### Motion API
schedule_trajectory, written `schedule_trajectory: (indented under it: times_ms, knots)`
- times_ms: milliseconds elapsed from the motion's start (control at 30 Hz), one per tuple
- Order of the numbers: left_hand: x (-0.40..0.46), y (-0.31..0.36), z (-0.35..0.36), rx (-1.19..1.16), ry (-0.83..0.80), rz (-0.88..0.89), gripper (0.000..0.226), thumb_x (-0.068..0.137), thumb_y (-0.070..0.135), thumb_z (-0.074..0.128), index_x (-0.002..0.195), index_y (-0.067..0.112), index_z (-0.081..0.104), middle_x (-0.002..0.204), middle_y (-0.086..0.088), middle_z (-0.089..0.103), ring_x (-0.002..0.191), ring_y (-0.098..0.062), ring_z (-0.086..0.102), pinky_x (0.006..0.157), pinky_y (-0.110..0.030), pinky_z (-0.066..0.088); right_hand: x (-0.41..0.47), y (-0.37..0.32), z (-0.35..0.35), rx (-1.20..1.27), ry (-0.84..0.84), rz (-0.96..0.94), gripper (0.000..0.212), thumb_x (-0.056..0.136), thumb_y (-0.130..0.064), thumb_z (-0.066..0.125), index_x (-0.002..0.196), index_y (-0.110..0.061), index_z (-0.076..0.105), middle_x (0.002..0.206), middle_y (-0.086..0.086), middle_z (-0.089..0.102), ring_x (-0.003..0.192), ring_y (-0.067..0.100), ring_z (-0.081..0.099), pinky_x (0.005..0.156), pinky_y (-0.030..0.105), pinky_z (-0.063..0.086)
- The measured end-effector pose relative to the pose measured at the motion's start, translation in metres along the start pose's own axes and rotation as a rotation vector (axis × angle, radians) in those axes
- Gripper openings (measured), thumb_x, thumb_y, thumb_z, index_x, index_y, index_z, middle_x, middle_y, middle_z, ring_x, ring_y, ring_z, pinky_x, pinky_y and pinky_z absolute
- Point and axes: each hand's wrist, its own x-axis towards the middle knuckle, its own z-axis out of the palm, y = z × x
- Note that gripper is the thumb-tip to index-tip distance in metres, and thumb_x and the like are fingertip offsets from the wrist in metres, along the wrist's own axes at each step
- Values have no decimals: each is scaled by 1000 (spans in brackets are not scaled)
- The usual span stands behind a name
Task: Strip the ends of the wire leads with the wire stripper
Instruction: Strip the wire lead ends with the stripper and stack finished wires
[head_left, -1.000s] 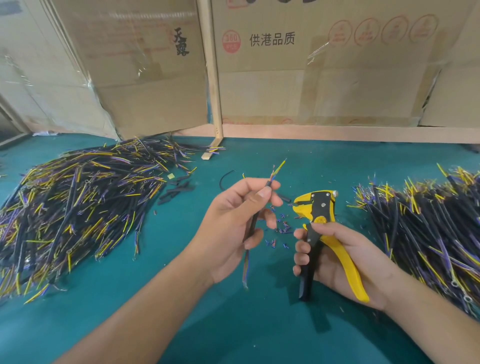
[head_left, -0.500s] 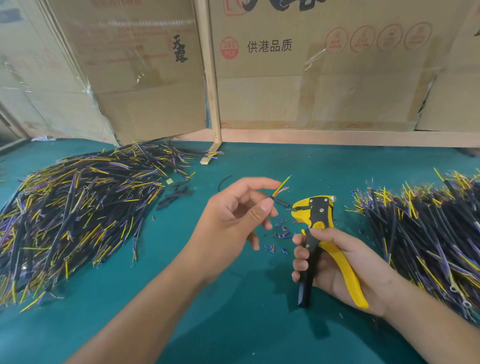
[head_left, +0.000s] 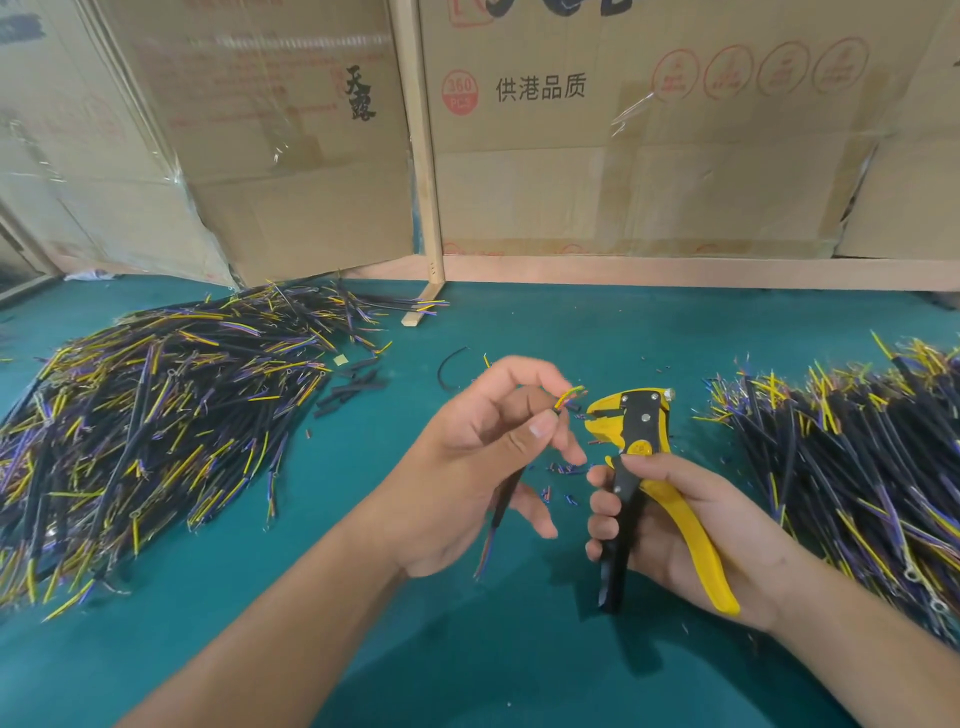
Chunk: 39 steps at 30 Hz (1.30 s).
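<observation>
Here the left hand pinches one cable, its coloured ends just beside the head of the stripper, which the right hand grips with handles spread. This looks like feeding: next, guide the ends between the blades, then squeeze.

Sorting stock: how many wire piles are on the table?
2: one pile left of the left hand, one pile right of the right hand. Both run past the frame edges.
</observation>
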Motion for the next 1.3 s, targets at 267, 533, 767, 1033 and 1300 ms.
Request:
schedule_trajectory:
  times_ms: [267,533,767,1033,1300]
  knots:
    - [-1,2,1,-27,-49,-16,12,102,11,51,108,21,52,94,-3,56,64,-15,52,39,-19,36,1,0,-2,9,-14,0,29,80,-26,66,96,-2,64,77,12,50,65,26,50,68,43,54]
    - [0,2,2,-50,19,-27,11,100,8,53,102,18,51,96,-4,62,57,-16,58,36,-18,38,1,1,-3,10,-14,-1,27,85,-25,61,97,-1,63,78,12,49,65,27,50,69,43,54]
    - [0,0,2,-38,85,68,18,93,-1,63,101,15,58,93,-6,56,85,-24,69,53,-31,56,1,1,-2,13,-21,-9,26,81,-25,65,92,-1,66,77,13,48,65,27,48,68,44,52]
    - [1,-2,1,84,74,122,37,97,3,59,130,21,64,94,1,49,90,-20,66,59,-34,58,-1,0,0,5,-6,-8,28,83,-24,62,98,-1,61,77,13,48,65,27,48,68,43,52]
    - [0,-4,1,141,75,112,39,99,5,57,132,23,63,91,8,53,91,-14,62,60,-36,59,-1,0,0,26,-12,0,27,84,-24,62,98,-1,62,77,13,48,66,27,49,68,43,53]
